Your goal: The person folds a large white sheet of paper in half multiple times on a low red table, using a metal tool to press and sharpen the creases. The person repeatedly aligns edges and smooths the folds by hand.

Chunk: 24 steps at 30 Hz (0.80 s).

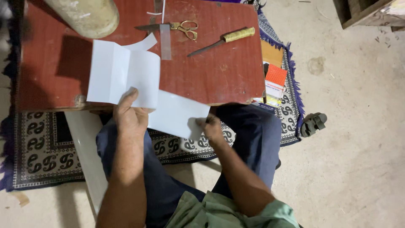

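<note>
My left hand [130, 115] grips the lower edge of a white creased paper sheet [122, 75] that lies partly over the red-brown low table [219, 71]. My right hand [209, 128] pinches the lower right corner of a second white sheet [175, 113], which hangs off the table's front edge over my lap. The two sheets overlap near my left thumb. A curled paper strip [143, 43] sticks out from the top of the first sheet.
Gold-handled scissors [181, 28], a yellow-handled knife [223, 40] and a clear ruler [165, 41] lie on the table's far half. A pale cylinder [86, 14] stands at its back left. Orange and white packets [275, 82] and a sandal [313, 123] lie to the right, on the patterned mat [42, 143] and the floor.
</note>
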Available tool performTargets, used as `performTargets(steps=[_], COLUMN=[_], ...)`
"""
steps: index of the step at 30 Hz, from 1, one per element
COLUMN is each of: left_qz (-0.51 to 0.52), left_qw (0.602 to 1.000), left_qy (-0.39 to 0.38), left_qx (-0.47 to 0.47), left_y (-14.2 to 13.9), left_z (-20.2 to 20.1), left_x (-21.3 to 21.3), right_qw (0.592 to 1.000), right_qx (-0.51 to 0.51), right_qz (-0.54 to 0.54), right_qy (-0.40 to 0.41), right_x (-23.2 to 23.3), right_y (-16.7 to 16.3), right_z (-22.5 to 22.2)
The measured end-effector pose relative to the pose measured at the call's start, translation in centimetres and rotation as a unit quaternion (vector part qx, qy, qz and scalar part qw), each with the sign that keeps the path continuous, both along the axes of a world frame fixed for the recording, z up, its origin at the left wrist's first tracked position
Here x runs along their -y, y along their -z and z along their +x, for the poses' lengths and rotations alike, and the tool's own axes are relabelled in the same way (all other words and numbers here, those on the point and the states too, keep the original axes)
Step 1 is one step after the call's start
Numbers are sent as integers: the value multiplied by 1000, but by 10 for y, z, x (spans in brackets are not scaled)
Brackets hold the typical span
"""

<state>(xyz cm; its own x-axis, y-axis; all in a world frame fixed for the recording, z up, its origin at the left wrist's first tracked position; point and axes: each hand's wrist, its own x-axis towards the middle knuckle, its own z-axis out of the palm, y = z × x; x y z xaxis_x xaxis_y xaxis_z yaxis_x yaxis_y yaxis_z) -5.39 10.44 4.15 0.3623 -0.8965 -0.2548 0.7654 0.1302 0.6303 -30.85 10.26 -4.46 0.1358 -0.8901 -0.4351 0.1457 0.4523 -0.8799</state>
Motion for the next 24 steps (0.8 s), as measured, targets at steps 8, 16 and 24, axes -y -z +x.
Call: performTargets(steps=[8,16,24], left_qz=[2,290,223], left_qw=[1000,939,968], left_qy=[1,120,-7], left_qx=[14,141,116], left_y=[3,6,45], left_z=[2,-39,-14], left_x=[25,43,37], right_qw=[979,850,884], right_qx=[-74,-393,-326], right_qz=[-158,-347,-331], right_qy=[106,41,-58], right_x=[43,54,76], right_y=[-159,-249,-157], right_z=[-98,-56,107])
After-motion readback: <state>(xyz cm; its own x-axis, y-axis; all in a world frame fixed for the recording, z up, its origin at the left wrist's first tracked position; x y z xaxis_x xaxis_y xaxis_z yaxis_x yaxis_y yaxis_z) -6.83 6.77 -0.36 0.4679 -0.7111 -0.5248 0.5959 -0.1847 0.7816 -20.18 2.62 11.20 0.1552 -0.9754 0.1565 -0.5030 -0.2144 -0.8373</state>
